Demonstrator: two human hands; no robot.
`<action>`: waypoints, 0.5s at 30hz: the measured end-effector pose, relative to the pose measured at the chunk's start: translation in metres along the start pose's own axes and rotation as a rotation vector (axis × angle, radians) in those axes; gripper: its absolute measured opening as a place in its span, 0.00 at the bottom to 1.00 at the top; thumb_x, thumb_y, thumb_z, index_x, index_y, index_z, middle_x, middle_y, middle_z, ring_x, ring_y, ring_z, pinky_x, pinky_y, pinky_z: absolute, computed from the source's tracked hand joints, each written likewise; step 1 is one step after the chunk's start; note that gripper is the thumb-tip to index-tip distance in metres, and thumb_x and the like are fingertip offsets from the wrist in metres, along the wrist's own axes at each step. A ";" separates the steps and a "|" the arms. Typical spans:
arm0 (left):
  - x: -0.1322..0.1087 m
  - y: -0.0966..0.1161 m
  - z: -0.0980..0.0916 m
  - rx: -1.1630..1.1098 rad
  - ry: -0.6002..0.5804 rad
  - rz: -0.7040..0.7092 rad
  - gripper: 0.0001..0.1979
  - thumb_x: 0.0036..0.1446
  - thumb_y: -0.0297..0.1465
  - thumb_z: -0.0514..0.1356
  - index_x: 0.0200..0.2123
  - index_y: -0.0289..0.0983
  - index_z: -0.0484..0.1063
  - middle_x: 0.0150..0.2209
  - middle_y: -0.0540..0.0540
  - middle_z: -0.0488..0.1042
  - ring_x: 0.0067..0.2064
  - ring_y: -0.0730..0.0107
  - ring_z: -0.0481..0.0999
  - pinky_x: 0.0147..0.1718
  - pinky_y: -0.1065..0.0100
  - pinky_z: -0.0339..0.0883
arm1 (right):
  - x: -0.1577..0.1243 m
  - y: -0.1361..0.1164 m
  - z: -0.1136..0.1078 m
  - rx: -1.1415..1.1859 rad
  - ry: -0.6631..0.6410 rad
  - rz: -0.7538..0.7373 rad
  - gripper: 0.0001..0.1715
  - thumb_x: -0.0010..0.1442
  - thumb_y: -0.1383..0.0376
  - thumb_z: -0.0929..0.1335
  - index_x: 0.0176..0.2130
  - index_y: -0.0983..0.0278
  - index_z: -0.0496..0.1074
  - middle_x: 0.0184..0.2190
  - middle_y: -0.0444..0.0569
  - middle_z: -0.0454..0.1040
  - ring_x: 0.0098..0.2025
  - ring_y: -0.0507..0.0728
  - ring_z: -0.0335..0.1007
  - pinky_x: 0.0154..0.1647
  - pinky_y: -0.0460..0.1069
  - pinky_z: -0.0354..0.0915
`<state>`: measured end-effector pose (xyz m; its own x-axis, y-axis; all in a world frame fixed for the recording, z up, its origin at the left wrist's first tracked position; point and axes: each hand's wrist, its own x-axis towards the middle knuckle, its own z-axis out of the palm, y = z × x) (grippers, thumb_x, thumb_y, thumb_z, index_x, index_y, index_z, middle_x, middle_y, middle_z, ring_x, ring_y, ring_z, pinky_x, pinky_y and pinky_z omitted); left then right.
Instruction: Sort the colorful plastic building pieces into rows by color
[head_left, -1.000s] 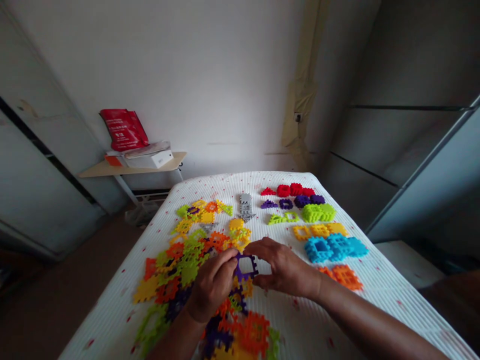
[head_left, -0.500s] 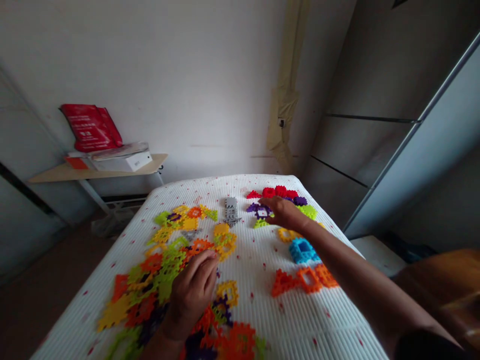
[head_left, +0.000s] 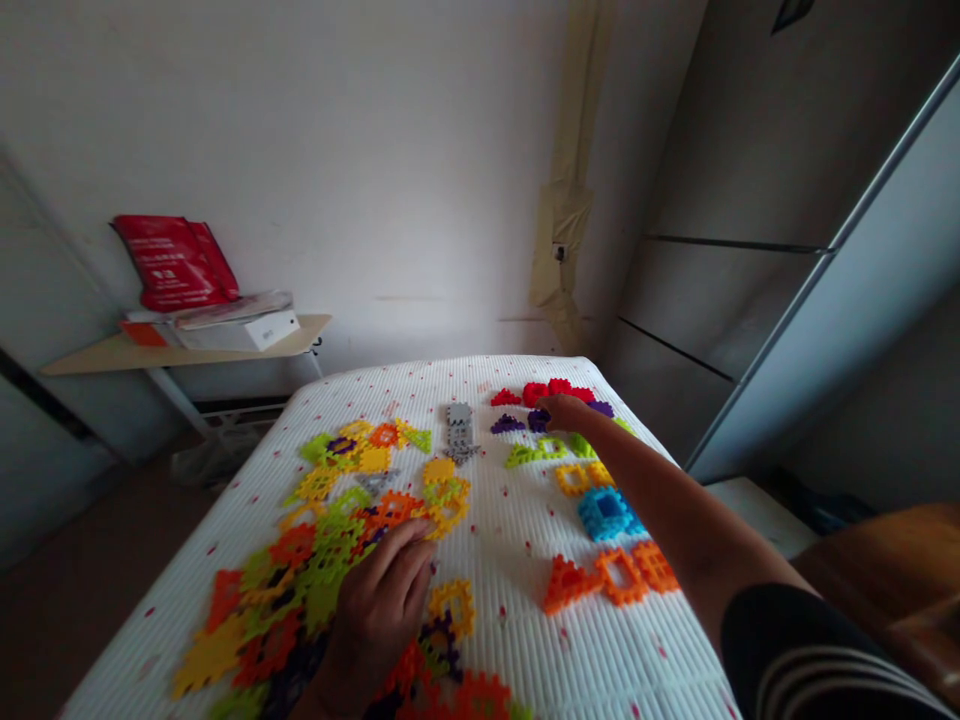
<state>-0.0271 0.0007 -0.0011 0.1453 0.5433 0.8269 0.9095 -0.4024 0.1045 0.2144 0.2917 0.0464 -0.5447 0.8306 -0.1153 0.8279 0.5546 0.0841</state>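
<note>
My right hand (head_left: 568, 412) reaches to the far right of the bed-like surface. Its fingertips are closed on a purple square block (head_left: 538, 420), which sits beside a purple triangular block (head_left: 508, 424). My left hand (head_left: 386, 585) hovers low over the mixed pile, fingers curled together; whatever they may hold is hidden. Just beyond its fingertips lie yellow interlocking blocks (head_left: 448, 512). Green toothed blocks (head_left: 339, 540) spread to its left. Red blocks (head_left: 535, 394) form a row behind my right hand, and lime green blocks (head_left: 553, 447) lie in front of it.
Sorted rows on the right include yellow blocks (head_left: 573, 479), blue blocks (head_left: 606, 512) and orange blocks (head_left: 619, 576). Grey blocks (head_left: 459, 428) stand mid-surface. A side table (head_left: 90, 357) holds a red bag (head_left: 174, 262) and a white box (head_left: 259, 332). A wardrobe (head_left: 727, 300) borders the right.
My right hand has shifted slightly right, and the purple square block has moved with it, uncovering a lime green square. My left hand stays almost in place. The view has tilted slightly.
</note>
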 end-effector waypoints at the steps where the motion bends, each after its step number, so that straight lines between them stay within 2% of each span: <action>1: 0.000 0.000 0.000 -0.005 0.006 0.003 0.09 0.56 0.22 0.55 0.38 0.37 0.72 0.40 0.43 0.76 0.42 0.69 0.77 0.45 0.70 0.71 | 0.001 0.000 0.001 -0.002 -0.005 0.005 0.28 0.50 0.69 0.69 0.52 0.65 0.68 0.48 0.59 0.72 0.48 0.64 0.68 0.42 0.51 0.63; 15: 0.001 0.004 -0.003 0.014 0.005 0.016 0.07 0.56 0.22 0.56 0.37 0.36 0.72 0.39 0.42 0.75 0.41 0.68 0.77 0.43 0.69 0.71 | 0.001 0.001 0.004 0.017 -0.022 -0.006 0.27 0.53 0.70 0.67 0.53 0.65 0.67 0.48 0.59 0.71 0.49 0.64 0.67 0.45 0.51 0.61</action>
<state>-0.0250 -0.0025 0.0017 0.1580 0.5335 0.8309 0.9124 -0.4006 0.0837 0.2154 0.2929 0.0425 -0.5468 0.8259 -0.1373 0.8269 0.5585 0.0663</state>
